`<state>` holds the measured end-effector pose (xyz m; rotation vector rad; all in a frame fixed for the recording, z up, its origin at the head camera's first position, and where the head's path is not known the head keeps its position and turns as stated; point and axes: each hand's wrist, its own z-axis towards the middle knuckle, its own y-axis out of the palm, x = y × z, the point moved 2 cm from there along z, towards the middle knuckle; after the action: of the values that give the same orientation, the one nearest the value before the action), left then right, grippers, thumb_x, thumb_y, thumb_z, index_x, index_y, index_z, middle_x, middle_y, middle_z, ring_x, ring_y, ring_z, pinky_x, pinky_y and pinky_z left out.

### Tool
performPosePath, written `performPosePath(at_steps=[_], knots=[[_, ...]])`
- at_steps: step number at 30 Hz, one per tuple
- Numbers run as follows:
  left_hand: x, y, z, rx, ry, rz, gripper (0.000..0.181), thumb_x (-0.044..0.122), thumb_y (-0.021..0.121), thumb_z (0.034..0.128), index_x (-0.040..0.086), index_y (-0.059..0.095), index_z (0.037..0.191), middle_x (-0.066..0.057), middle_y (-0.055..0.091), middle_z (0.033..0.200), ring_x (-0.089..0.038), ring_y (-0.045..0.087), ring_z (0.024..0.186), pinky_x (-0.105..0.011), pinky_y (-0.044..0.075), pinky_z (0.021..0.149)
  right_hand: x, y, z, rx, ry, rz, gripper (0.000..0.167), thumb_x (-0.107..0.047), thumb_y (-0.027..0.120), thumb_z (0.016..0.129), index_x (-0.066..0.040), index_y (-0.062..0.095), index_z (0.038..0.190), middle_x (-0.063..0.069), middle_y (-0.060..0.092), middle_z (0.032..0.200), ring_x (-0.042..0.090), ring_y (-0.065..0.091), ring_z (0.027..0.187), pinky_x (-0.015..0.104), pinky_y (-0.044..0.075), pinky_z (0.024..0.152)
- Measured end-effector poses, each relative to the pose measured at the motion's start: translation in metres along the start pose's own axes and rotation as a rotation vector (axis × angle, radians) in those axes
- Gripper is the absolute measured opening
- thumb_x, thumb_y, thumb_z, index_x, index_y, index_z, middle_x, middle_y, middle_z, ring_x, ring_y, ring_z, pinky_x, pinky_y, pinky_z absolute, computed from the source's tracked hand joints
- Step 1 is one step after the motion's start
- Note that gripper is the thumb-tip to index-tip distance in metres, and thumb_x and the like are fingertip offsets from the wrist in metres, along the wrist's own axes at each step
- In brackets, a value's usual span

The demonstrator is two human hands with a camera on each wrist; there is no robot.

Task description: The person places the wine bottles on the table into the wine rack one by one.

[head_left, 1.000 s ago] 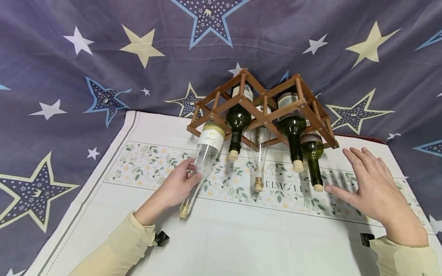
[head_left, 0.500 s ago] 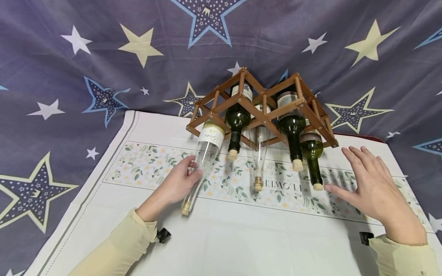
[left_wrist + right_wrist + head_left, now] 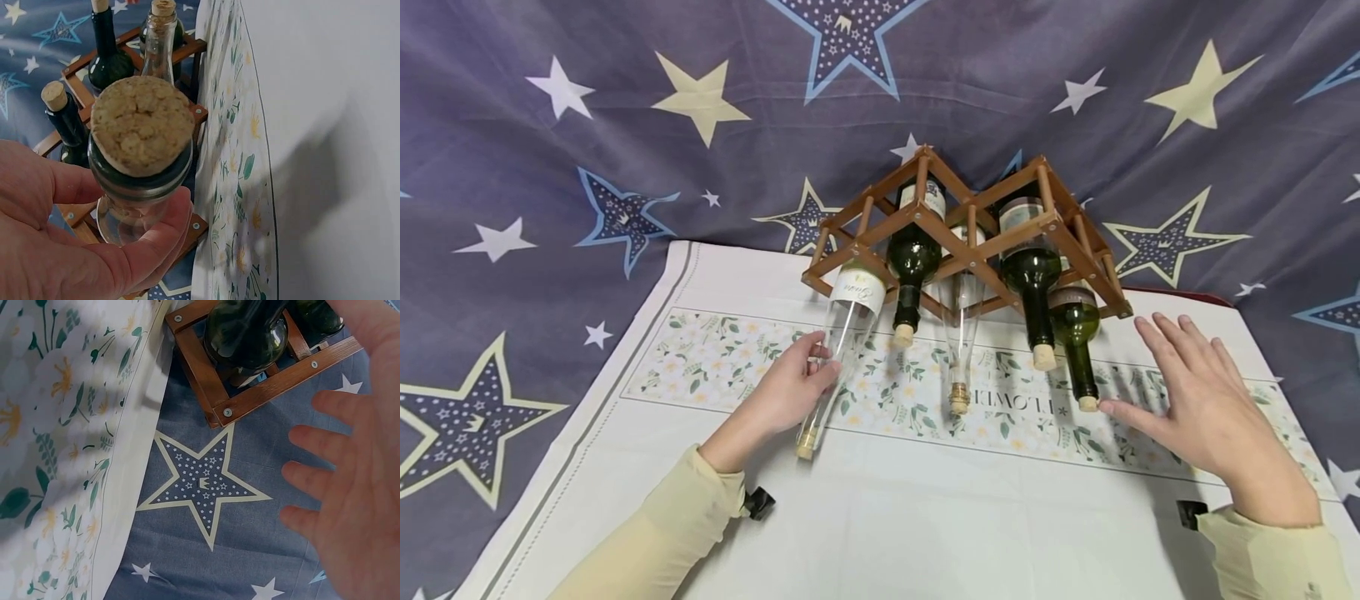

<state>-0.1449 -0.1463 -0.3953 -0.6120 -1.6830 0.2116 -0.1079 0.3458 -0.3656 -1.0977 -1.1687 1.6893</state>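
Note:
My left hand [image 3: 786, 387] curls round the neck of a clear glass bottle [image 3: 850, 325] with a white label and a cork. Its base end lies inside the left opening of a wooden wine rack [image 3: 947, 229], and the neck slopes down toward me. In the left wrist view the bottle's cork [image 3: 142, 125] faces the camera, with thumb and fingers on either side of the glass. My right hand [image 3: 1213, 408] hovers with fingers spread, right of the rack, its thumb close to the cork of a green bottle [image 3: 1077, 329]. In the right wrist view its fingers [image 3: 322, 475] hold nothing.
Other corked bottles lie in the rack: a dark green bottle [image 3: 915, 254], a clear bottle [image 3: 962, 304] and another dark green bottle [image 3: 1033, 271]. The rack stands on a white tablecloth [image 3: 970, 525] with a floral band. A star-patterned curtain [image 3: 1000, 83] hangs behind.
The clear bottle in my left hand has slid slightly farther into the rack, its cork moving up and right. My left hand has shifted a little with it. My right hand stays nearly still.

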Motion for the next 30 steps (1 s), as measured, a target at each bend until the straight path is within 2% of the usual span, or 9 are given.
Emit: performPosePath(at_steps=[7, 20, 30], knots=[[0.001, -0.001, 0.003, 0.002, 0.006, -0.001, 0.065, 0.017, 0.054, 0.1120, -0.008, 0.023, 0.164, -0.027, 0.052, 0.148, -0.029, 0.070, 0.105, -0.040, 0.060, 0.090, 0.001, 0.001, -0.001, -0.032, 0.021, -0.007, 0.115, -0.057, 0.081, 0.088, -0.012, 0.016, 0.172, 0.026, 0.018, 0.173, 0.043, -0.001, 0.162, 0.061, -0.010, 0.126], [0.003, 0.000, 0.011, 0.021, 0.040, -0.032, 0.066, 0.016, 0.055, 0.1112, -0.011, 0.023, 0.162, -0.027, 0.054, 0.143, -0.030, 0.071, 0.103, -0.039, 0.060, 0.087, 0.004, 0.004, -0.003, -0.082, 0.067, -0.002, 0.107, -0.058, 0.071, 0.096, -0.016, 0.009, 0.173, 0.024, 0.004, 0.176, 0.048, -0.009, 0.159, 0.069, -0.017, 0.120], [0.006, 0.002, 0.016, 0.040, 0.036, -0.063, 0.066, 0.017, 0.056, 0.1111, -0.010, 0.023, 0.163, -0.025, 0.056, 0.141, -0.030, 0.071, 0.100, -0.040, 0.061, 0.089, 0.005, 0.004, -0.004, -0.086, 0.073, 0.005, 0.107, -0.058, 0.070, 0.097, -0.016, 0.008, 0.173, 0.025, 0.003, 0.175, 0.048, -0.010, 0.159, 0.070, -0.018, 0.119]])
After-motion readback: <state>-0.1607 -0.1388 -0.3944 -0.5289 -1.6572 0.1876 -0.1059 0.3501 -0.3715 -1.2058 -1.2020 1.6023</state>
